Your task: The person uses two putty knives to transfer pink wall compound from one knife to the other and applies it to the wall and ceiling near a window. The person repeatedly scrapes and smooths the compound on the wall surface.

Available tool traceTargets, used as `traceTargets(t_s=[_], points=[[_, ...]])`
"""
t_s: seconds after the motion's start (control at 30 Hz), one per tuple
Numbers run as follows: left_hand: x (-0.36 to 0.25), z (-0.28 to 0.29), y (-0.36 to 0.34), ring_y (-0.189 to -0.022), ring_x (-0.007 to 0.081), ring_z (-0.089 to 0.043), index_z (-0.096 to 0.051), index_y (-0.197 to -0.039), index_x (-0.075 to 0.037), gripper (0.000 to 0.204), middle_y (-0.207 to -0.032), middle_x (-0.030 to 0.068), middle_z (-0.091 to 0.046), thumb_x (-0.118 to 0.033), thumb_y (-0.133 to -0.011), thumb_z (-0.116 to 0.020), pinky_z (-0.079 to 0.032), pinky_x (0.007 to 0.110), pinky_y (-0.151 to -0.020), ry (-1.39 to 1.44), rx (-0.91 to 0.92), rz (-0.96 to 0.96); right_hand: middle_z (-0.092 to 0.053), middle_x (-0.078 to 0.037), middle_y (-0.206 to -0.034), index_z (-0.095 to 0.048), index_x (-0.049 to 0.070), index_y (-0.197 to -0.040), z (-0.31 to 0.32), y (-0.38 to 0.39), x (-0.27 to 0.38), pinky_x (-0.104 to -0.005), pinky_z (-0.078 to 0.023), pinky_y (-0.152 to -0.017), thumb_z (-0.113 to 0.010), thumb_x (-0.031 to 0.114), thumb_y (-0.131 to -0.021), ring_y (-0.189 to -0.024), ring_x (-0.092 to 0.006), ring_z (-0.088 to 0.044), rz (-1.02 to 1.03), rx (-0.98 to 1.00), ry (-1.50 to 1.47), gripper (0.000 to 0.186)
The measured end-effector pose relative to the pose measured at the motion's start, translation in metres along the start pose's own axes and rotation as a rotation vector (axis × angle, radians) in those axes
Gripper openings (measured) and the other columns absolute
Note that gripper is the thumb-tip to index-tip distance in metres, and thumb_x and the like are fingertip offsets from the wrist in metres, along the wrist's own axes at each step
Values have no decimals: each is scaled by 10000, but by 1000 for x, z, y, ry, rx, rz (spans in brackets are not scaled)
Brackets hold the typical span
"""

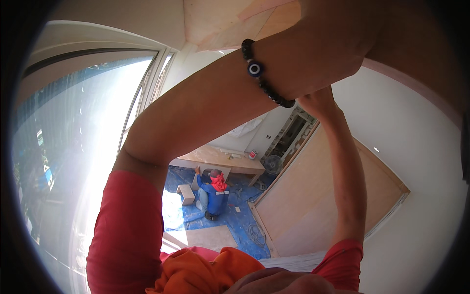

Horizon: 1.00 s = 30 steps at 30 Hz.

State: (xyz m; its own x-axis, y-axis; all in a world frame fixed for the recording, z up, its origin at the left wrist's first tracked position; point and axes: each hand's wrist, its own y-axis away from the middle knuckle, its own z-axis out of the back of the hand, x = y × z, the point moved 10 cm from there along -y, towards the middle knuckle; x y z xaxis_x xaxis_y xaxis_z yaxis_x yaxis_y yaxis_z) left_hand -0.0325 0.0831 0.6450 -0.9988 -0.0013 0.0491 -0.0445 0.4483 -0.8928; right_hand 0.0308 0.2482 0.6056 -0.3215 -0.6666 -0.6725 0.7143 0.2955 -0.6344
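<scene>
My left arm rises from the lower left and crosses the upper middle, a dark bead bracelet (254, 68) with a blue eye bead around its wrist. My left hand (325, 46) is raised very close overhead; its fingers cannot be made out. From the lower right my right arm reaches up, and my right hand (319, 104) sits just below the left hand, partly behind it. The right hand's visible fingers look curled, and whatever they may hold is hidden. Pale wood panelling (274, 22) shows at the ceiling beyond the left forearm.
Far below, a person (213, 193) in a blue top crouches by a wooden bench (220, 156). Blue sheeting (245, 210) covers the floor there. A fan (273, 164) stands near the bench. Large wood panel (313, 196) at right; bright window (98, 122) at left.
</scene>
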Motion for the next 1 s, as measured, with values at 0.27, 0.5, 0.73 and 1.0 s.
traceTargets(t_s=[0.27, 0.5, 0.73, 1.0], points=[[31, 41, 20, -726, 143, -504, -671, -923, -47, 240, -807, 17, -536, -234, -819, -781, -385, 348, -648, 621, -267, -19, -657, -178, -1187, -746, 29, -1062, 2, 7, -10, -479, -418, -1061, -695, 111, -895, -1212, -377, -560, -102, 1, -225, 193], [90, 56, 56, -887, 176, -626, -667, -1175, 14, 212, -1035, 115, -683, -30, -973, -617, -506, 342, -746, 922, -484, 242, -646, -172, -1254, -768, 58, -1092, 2, -8, 16, -487, -406, -1090, -670, 116, -904, -1254, -386, -538, -6, 18, -61, 220], [110, 50, 72, -920, 247, -646, -690, -1230, -52, 359, -1121, 120, -661, -24, -872, -694, -506, 398, -780, 759, -424, 41, -608, -195, -1382, -761, 30, -1091, 7, 2, 12, -471, -420, -1101, -682, 108, -925, -1296, -381, -547, -123, -36, -154, 200], [156, -6, 256, -1290, 261, -591, -502, -1419, -5, 365, -1390, 139, -596, -76, -1062, -531, -509, 425, -1092, 1701, -362, 977, -644, -156, -1272, -588, -40, -1316, -81, 128, 74, -425, -542, -977, -626, 164, -1013, -1145, -275, -652, -886, -631, -1654, 367]])
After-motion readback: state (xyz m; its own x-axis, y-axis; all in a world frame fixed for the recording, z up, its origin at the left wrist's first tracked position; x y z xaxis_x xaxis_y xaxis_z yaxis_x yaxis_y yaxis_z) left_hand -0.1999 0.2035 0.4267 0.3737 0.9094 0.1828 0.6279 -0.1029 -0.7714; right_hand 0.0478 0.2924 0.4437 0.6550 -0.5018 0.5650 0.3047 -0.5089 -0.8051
